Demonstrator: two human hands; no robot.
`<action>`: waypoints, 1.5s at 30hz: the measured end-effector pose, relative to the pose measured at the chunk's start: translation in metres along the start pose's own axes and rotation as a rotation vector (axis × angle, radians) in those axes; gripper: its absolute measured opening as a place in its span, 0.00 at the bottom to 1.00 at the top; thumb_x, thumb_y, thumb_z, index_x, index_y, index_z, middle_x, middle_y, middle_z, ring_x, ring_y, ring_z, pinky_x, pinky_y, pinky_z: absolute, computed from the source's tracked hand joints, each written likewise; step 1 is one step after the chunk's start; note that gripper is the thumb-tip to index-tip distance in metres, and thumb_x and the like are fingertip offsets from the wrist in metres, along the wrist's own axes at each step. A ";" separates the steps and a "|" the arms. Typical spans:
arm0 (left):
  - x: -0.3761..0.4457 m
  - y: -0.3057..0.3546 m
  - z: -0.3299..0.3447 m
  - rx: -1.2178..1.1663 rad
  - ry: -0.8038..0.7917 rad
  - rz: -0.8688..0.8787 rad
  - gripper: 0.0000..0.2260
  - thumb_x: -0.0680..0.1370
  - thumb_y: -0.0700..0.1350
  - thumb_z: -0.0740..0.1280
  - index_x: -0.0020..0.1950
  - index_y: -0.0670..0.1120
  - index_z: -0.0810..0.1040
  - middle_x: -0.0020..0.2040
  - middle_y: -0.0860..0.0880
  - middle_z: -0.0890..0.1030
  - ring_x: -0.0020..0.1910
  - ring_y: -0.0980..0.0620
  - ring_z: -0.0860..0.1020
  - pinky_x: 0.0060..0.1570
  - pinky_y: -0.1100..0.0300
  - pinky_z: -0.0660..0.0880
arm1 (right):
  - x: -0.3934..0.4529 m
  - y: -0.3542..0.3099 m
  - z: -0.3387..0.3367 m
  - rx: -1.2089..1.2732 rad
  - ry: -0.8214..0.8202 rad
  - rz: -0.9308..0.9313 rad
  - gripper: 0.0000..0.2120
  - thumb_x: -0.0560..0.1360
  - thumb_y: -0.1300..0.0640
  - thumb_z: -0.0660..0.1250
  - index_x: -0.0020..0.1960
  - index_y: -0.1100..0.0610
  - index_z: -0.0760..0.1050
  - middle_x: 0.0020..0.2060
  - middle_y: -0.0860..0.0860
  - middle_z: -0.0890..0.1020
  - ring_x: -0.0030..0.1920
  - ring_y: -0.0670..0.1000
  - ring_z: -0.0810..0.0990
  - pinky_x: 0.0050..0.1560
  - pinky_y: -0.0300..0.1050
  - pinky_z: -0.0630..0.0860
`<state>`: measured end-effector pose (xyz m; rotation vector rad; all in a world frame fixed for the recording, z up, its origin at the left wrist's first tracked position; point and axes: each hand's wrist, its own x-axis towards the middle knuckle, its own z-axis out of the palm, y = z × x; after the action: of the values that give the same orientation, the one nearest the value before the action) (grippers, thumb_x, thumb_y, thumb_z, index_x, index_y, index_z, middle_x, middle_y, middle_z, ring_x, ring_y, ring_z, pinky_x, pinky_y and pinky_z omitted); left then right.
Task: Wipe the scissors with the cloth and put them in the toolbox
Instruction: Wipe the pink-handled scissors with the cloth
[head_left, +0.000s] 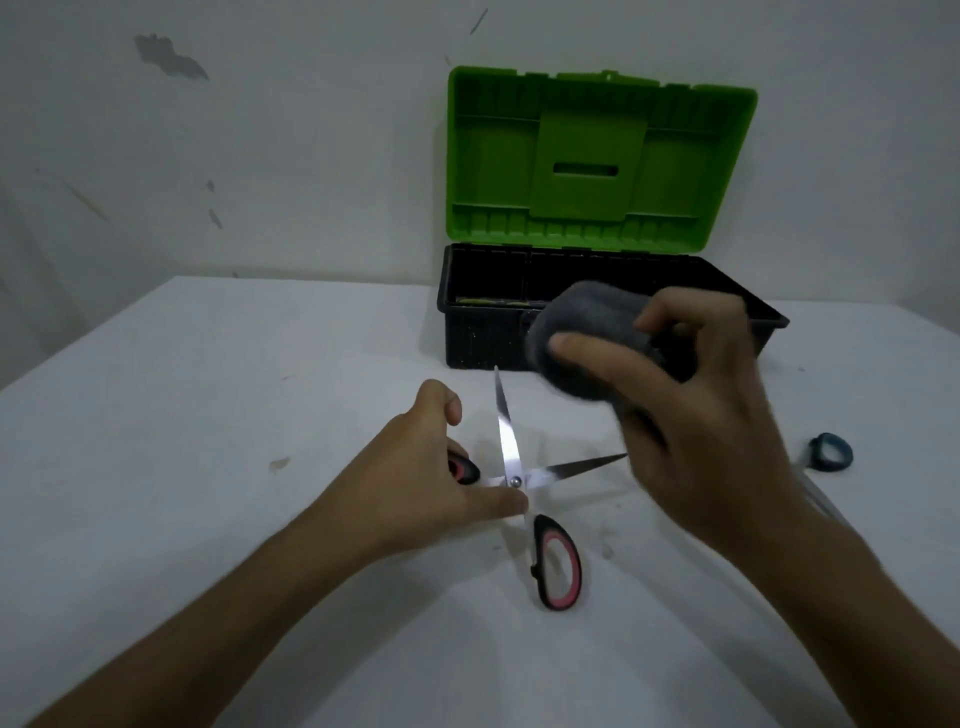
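the scissors (511, 480) lie spread wide open on the white worktop (208, 415), right under your left hand (415, 467). one blade points away from you toward the toolbox, the other points right toward your right hand (691, 415), and its tip is hidden behind that hand. your left fingers (506, 503) press down beside the pivot, and the hand covers most of one black and pink handle; the other handle lies free just nearer to you than those fingers. your right fingers (587, 351) are clenched around the grey cloth (576, 332), bunched into a wad and held above the worktop, beyond the blade that points right and not touching either blade. past the cloth the toolbox (483, 322) stands with its green lid (597, 161) up against the wall. to the right of your right wrist a second pair of scissors with a blue handle (831, 452) lies on the worktop, partly hidden.
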<state>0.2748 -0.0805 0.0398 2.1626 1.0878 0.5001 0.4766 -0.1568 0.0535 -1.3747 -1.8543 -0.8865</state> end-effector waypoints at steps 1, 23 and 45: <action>0.001 0.000 -0.001 -0.018 -0.014 -0.019 0.31 0.65 0.60 0.77 0.54 0.52 0.60 0.43 0.53 0.78 0.38 0.56 0.76 0.37 0.65 0.72 | -0.001 -0.005 0.002 0.021 -0.070 -0.070 0.18 0.75 0.58 0.63 0.64 0.48 0.71 0.59 0.54 0.64 0.56 0.59 0.69 0.48 0.57 0.75; 0.008 -0.012 -0.014 -0.173 0.032 -0.057 0.26 0.63 0.56 0.79 0.47 0.54 0.64 0.39 0.52 0.77 0.35 0.54 0.74 0.35 0.63 0.70 | -0.010 -0.012 0.008 0.030 -0.250 -0.131 0.19 0.73 0.59 0.61 0.61 0.46 0.77 0.56 0.54 0.69 0.49 0.55 0.72 0.43 0.49 0.68; 0.010 -0.027 -0.019 0.313 0.516 0.357 0.11 0.82 0.52 0.56 0.52 0.53 0.77 0.42 0.60 0.72 0.37 0.59 0.71 0.34 0.71 0.63 | -0.012 0.017 -0.001 0.065 0.042 0.279 0.25 0.69 0.68 0.72 0.65 0.58 0.77 0.53 0.57 0.67 0.50 0.50 0.70 0.46 0.44 0.75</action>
<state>0.2546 -0.0533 0.0346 2.6006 1.0954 1.1687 0.4959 -0.1602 0.0469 -1.5162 -1.5957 -0.7012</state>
